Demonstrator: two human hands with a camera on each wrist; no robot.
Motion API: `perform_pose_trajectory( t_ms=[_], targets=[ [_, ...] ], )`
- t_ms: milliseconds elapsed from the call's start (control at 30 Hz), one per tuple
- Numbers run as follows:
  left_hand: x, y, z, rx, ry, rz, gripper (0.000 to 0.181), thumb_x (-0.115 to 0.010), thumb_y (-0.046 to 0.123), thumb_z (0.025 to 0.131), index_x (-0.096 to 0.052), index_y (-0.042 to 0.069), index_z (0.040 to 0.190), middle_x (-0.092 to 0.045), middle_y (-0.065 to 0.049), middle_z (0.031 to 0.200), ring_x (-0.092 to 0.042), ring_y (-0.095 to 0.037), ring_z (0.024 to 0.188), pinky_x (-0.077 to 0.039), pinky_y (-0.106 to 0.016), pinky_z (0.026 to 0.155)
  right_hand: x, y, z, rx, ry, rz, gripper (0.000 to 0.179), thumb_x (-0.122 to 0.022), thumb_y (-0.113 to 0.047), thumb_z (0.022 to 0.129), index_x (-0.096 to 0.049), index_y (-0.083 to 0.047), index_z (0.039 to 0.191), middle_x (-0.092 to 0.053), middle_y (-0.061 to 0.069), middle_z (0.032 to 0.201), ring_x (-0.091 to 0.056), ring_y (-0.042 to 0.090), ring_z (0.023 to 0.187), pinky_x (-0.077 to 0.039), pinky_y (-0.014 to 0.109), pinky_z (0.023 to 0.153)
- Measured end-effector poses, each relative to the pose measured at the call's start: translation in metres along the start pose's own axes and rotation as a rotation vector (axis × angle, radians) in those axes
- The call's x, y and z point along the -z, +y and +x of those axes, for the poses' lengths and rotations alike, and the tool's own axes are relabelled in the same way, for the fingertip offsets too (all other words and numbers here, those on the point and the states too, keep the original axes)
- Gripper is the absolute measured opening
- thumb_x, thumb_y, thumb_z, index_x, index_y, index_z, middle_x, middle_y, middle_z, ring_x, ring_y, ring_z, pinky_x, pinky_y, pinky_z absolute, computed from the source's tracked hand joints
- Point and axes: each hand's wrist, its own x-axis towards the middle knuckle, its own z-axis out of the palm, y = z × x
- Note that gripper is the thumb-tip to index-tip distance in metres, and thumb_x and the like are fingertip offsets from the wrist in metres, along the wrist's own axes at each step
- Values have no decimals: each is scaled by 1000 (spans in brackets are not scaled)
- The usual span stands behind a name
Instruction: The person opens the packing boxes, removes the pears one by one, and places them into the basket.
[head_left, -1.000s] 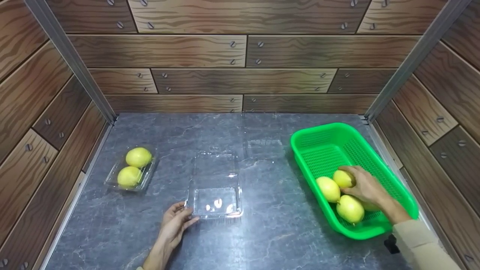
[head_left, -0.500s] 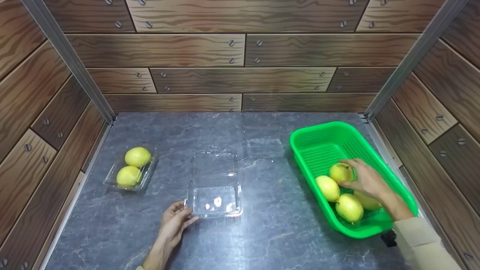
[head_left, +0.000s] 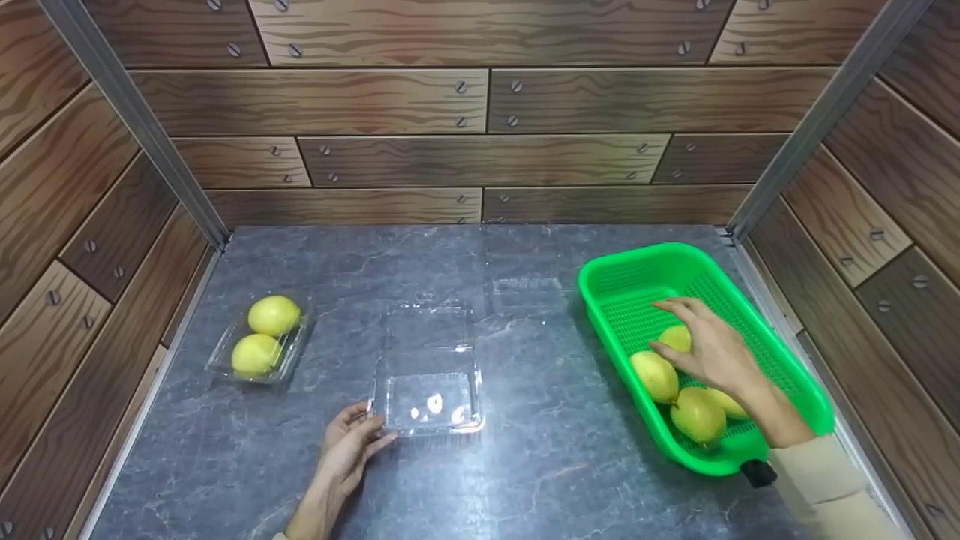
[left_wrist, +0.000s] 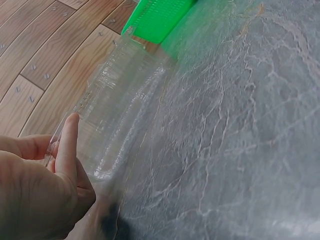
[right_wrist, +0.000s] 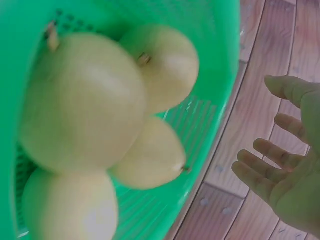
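My left hand (head_left: 347, 450) pinches the near left rim of a clear plastic clamshell container (head_left: 405, 390), which lies with its lid folded back on the table. The left wrist view shows the thumb and fingers of this hand (left_wrist: 45, 185) on the rim. My right hand (head_left: 712, 349) hovers over the green basket (head_left: 712, 469), fingers spread, holding nothing. Below it lie several yellow-green pears (head_left: 697, 416); one pear (head_left: 675, 337) is partly hidden by the hand. In the right wrist view, the right hand (right_wrist: 295, 160) is apart from the pears (right_wrist: 82, 105).
At the left stands another clear container (head_left: 217, 367) with two yellow-green pears (head_left: 256, 354) in it. A faint transparent piece of plastic (head_left: 527, 285) lies farther back, hard to make out. Wood-patterned walls (head_left: 390, 161) border the grey table (head_left: 555, 450) at the back and sides.
My right hand has let go of a pear in the basket and risen slightly, fingers spreading. That pear was shifted and turned before release. The left hand and container have stayed put.
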Motion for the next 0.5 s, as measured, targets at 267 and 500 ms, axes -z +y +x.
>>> perform_pose_trajectory(
  t_ms=[267,500],
  targets=[
    [0,0,1,-2,-4,21,48,-58,-7,98,-34,-11,140,-59,-6,103,-58,-10,78,-68,-26,76,-14,-29,6,100,133,15,65,-92,-18,80,-65,-7,138,-66,20,135,-71,39,108,-62,53,73],
    [0,-1,1,-10,-14,6,46,-57,-8,98,-35,-11,138,-60,-4,99,-60,-9,76,-68,-26,74,-26,-55,12,130,170,45,60,-91,-24,82,-68,-7,135,-68,16,133,-71,36,113,-65,49,77]
  ],
)
